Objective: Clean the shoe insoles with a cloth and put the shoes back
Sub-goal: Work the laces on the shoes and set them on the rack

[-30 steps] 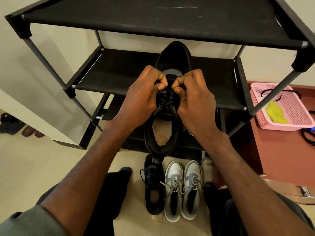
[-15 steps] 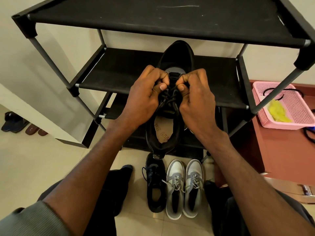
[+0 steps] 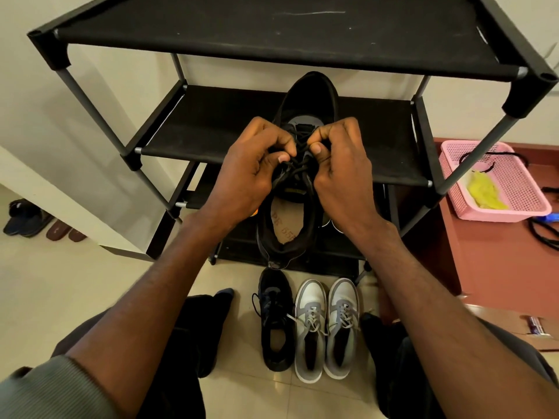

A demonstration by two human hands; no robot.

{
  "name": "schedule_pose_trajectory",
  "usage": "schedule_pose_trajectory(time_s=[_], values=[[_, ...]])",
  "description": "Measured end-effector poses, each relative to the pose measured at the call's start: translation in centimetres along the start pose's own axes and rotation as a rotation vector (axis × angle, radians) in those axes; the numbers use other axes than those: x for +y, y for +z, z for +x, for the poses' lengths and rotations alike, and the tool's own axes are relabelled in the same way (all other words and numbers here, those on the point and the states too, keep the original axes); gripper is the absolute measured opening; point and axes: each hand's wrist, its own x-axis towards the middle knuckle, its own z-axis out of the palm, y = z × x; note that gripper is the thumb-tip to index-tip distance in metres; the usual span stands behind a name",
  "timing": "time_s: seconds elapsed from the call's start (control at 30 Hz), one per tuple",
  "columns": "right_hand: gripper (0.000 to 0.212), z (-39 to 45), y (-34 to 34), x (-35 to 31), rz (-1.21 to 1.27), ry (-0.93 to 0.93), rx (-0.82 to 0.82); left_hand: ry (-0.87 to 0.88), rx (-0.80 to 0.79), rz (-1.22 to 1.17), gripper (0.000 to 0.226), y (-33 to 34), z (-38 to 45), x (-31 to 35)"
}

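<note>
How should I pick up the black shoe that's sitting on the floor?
Grip the black shoe on the floor at its heel collar, fingers inside the opening, thumb outside. Come from above on the near side: its opening faces up, its heel points toward the person, and the grey sneakers stand close on its right, so the left side is freer.

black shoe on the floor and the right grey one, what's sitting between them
In the head view, the left grey shoe stands between the black shoe on the floor and the right grey shoe, close beside both.
</note>
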Motion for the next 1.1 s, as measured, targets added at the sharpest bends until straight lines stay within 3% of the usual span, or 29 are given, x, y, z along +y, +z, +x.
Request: schedule_pose_trajectory(time_s=[0.4, 0.87, 1.1], values=[[0.015, 0.0, -2.2, -0.2, 0.091, -0.075, -0.147, -0.056, 0.087, 0.037, 0.016, 0.8, 0.3, -0.1], [0.008, -0.2, -1.3, -0.9, 0.045, 0.073, -0.089, -0.017, 0.057, 0.031, 0.015, 0.2, -0.1, -0.5], [0.008, -0.3, -1.0, -1.0, 0.028, 0.090, -0.074, -0.095, 0.071, -0.005, 0.007, 0.5, -0.1, -0.2]])
